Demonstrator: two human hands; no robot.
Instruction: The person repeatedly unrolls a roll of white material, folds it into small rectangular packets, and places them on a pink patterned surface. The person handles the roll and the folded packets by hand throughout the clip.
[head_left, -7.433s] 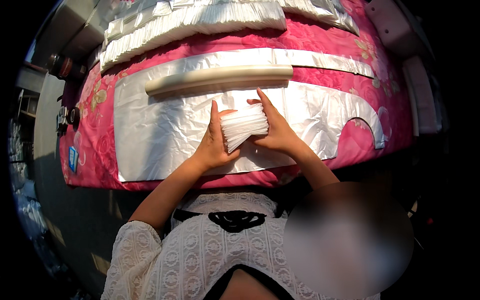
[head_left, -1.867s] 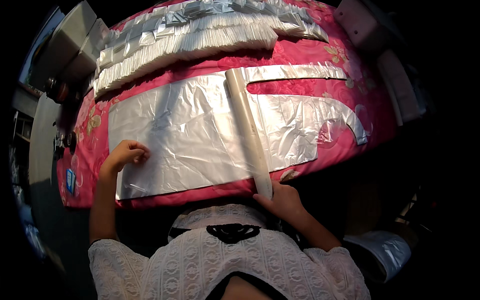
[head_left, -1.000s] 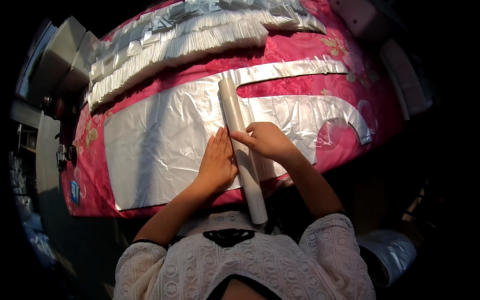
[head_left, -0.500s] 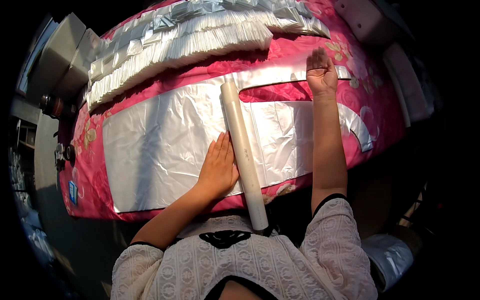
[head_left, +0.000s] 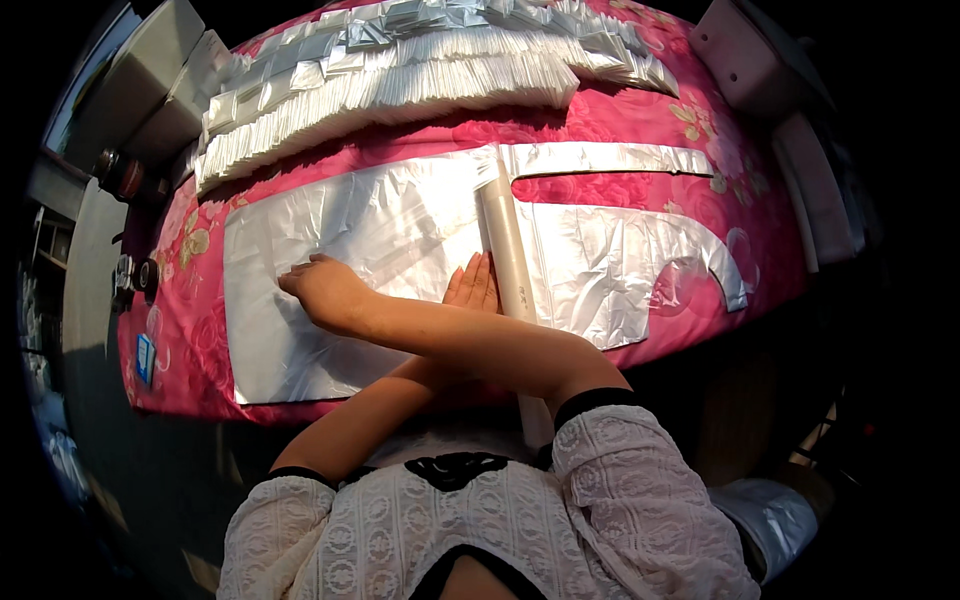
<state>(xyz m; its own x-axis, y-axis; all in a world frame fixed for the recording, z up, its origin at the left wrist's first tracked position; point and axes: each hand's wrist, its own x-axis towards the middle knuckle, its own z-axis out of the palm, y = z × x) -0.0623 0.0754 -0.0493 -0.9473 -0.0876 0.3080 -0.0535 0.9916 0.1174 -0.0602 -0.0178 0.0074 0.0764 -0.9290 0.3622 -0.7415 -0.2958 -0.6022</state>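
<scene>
A white plastic carrier bag (head_left: pixel 390 220) with cut-out handles lies flat on the table, its handles to the right. Across it rests a long pale tube (head_left: pixel 512 250), its near end pointing toward my body. My left hand (head_left: pixel 473 284) is flat on the bag, fingers stretched out beside the tube's left side. Over my left forearm crosses my right arm, which also covers part of the tube. My right hand (head_left: pixel 328 292) is over the left part of the bag, fingers loosely bent and partly hidden; I see nothing held in it.
Long rows of folded white plastic bags (head_left: pixel 390 92) stand along the far side of the pink flowered tablecloth (head_left: pixel 190 340). Pale boxes (head_left: pixel 750 55) are at the far right, others at the far left. A dark jar (head_left: pixel 128 178) and a small blue packet (head_left: pixel 145 358) sit near the left edge.
My right hand has swung from the bag's handles at the right across to its left part, over my left arm. My left hand stays flat beside the tube.
</scene>
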